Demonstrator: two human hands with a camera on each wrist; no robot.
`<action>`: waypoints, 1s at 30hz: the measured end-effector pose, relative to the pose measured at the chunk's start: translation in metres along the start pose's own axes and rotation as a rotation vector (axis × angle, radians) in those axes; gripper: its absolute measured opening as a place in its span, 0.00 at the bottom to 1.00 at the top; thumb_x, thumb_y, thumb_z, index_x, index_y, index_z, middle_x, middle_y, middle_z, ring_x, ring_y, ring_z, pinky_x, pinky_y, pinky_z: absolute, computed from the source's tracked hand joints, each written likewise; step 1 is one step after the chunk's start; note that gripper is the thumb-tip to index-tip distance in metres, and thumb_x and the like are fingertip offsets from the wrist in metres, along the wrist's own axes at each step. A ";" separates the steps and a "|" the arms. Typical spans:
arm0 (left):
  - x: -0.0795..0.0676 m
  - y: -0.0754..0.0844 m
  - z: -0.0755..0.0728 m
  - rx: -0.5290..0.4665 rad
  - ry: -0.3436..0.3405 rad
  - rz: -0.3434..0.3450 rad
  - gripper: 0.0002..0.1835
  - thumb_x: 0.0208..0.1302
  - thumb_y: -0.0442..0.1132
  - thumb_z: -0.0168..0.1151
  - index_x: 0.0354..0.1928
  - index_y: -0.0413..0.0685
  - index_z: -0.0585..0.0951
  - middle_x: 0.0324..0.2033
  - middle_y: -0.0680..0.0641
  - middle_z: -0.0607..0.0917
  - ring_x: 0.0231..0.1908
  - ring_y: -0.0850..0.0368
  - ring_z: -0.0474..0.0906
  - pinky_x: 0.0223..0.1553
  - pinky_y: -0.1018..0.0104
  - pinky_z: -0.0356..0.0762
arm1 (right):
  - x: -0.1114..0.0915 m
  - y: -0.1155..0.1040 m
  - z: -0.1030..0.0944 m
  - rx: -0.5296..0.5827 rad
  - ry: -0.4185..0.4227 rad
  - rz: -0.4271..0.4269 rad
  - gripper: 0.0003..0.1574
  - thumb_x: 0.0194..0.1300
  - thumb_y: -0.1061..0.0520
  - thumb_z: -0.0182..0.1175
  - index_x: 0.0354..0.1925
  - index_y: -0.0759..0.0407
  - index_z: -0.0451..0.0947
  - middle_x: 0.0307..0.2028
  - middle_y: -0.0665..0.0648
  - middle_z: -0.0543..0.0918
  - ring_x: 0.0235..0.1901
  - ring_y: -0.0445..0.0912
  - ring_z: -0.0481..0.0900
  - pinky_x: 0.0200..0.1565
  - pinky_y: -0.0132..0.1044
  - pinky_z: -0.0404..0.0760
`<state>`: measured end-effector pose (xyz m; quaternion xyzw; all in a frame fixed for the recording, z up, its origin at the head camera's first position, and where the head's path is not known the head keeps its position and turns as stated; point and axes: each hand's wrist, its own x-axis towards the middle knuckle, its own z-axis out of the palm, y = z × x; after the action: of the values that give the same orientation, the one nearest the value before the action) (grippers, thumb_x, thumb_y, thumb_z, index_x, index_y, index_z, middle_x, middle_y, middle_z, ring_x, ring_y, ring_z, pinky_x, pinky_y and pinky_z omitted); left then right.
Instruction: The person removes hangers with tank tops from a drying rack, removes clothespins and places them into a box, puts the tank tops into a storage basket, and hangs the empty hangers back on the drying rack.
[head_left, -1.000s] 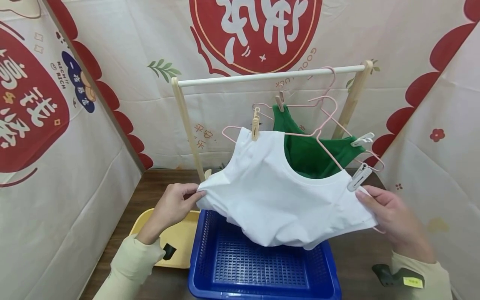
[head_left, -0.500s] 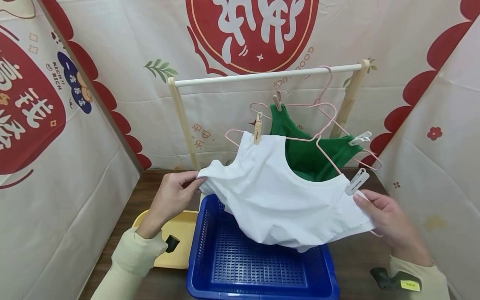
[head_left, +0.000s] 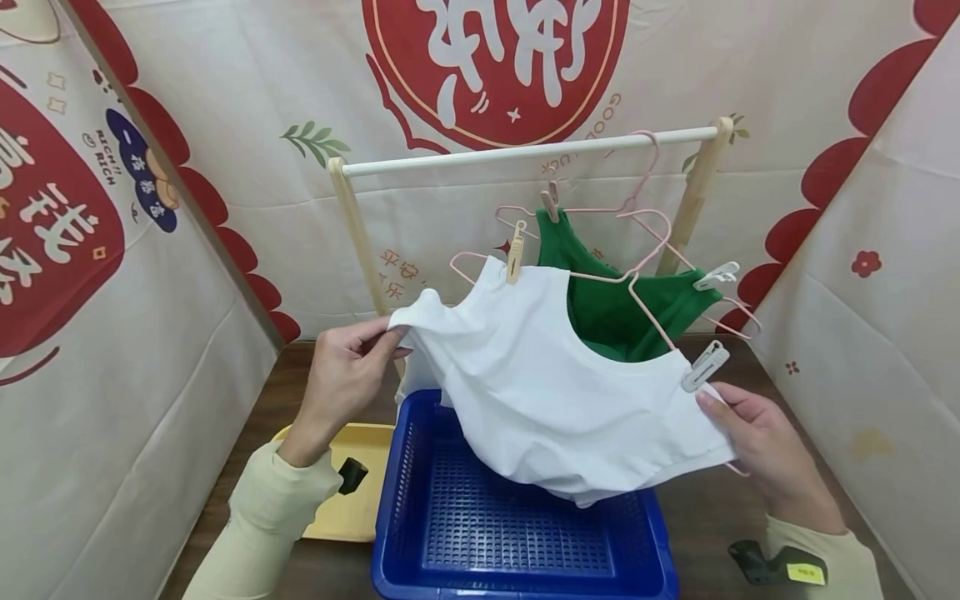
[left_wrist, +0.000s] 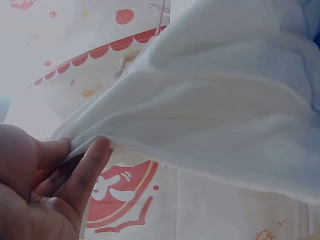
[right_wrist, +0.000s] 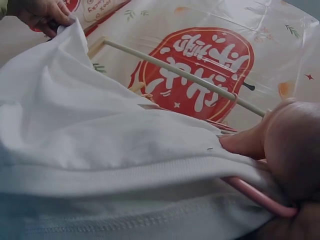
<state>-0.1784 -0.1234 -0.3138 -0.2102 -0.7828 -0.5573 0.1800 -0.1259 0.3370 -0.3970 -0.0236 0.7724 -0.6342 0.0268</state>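
A white T-shirt hangs tilted on a pink hanger, in front of the rack and above the basket. My left hand pinches the edge of its left sleeve between thumb and fingers, pulling the cloth outward; the left wrist view shows the pinched fold. My right hand grips the other sleeve together with the hanger's end, whose pink bar shows in the right wrist view. A beige clothespin sits on one shoulder, a grey clothespin on the other. The hanger's hook is off the rail.
Behind, a green garment with clothespins hangs on another pink hanger from the white rail of a wooden rack. Below are a blue basket and, left of it, a yellow tray. Printed cloth walls enclose the table.
My left hand has risen, lifting the sleeve higher and drawing it out. My right hand keeps its grip and has shifted slightly left in view.
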 end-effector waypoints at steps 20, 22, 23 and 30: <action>-0.008 0.049 0.002 -0.205 0.057 0.262 0.11 0.62 0.19 0.60 0.46 0.26 0.83 0.37 0.35 0.88 0.29 0.54 0.88 0.34 0.57 0.84 | -0.012 0.001 -0.001 0.269 -0.042 -0.090 0.20 0.79 0.59 0.45 0.52 0.42 0.81 0.37 0.50 0.89 0.31 0.45 0.88 0.32 0.35 0.83; -0.009 0.055 0.001 -0.216 0.049 0.296 0.11 0.61 0.18 0.60 0.45 0.25 0.83 0.37 0.39 0.88 0.29 0.54 0.87 0.33 0.57 0.84 | -0.014 0.001 -0.001 0.282 -0.039 -0.092 0.20 0.79 0.59 0.45 0.53 0.41 0.81 0.38 0.49 0.89 0.31 0.45 0.88 0.33 0.35 0.83; -0.010 0.057 0.001 -0.228 0.044 0.312 0.11 0.60 0.17 0.60 0.44 0.24 0.83 0.37 0.41 0.89 0.29 0.54 0.88 0.33 0.58 0.85 | -0.014 0.001 -0.001 0.288 -0.038 -0.095 0.20 0.79 0.59 0.45 0.53 0.41 0.81 0.38 0.49 0.89 0.31 0.45 0.88 0.33 0.34 0.83; -0.017 0.072 -0.002 -0.289 0.009 0.380 0.12 0.59 0.14 0.58 0.44 0.22 0.82 0.39 0.43 0.88 0.34 0.55 0.88 0.33 0.59 0.85 | -0.018 0.001 -0.003 0.285 -0.065 -0.114 0.23 0.79 0.61 0.43 0.55 0.42 0.81 0.40 0.49 0.89 0.33 0.46 0.88 0.35 0.34 0.83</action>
<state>-0.1255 -0.1067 -0.2646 -0.3750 -0.6403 -0.6208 0.2530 -0.1081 0.3416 -0.3975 -0.0841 0.6705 -0.7369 0.0189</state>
